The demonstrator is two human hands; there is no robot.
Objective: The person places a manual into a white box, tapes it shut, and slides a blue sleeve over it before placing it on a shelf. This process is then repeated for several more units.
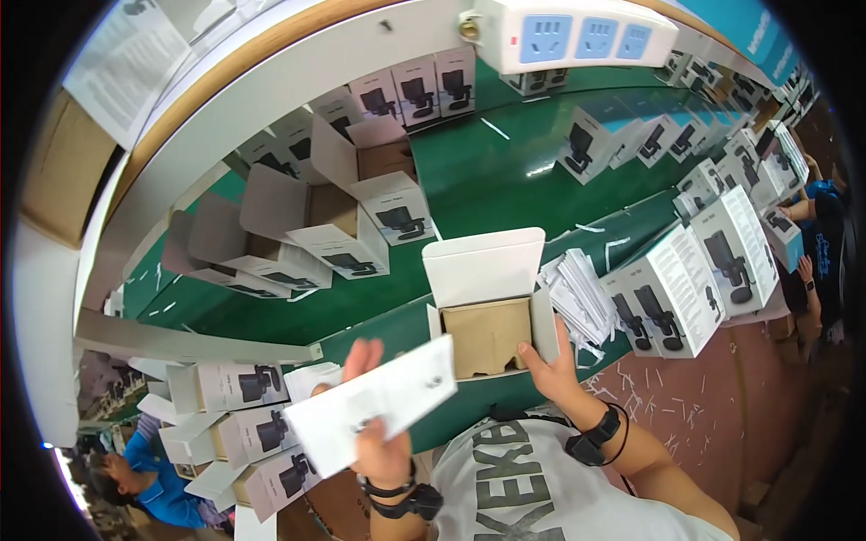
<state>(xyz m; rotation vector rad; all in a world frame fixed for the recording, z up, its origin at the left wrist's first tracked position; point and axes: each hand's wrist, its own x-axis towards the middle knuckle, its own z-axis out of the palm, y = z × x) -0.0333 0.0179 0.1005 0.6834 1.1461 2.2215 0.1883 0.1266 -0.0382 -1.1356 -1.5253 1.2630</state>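
Note:
My left hand (382,458) is closed on a white folded leaflet (374,406), thumb across its face and fingers behind it. The leaflet is tilted, just left of an open white carton (483,268). A brown cardboard insert (489,335) fills the carton, whose lid flap stands up at the back. My right hand (552,368) grips the carton's right side, with the thumb over the insert's edge and the fingers outside the wall. What lies under the insert is hidden.
A pile of white leaflets (577,302) lies right of the carton. Open printed boxes (343,239) stand back left, more boxes (257,437) at lower left. Closed boxes (672,293) line the right. A white power strip (577,36) hangs above. Co-workers sit left (149,469) and right (823,234).

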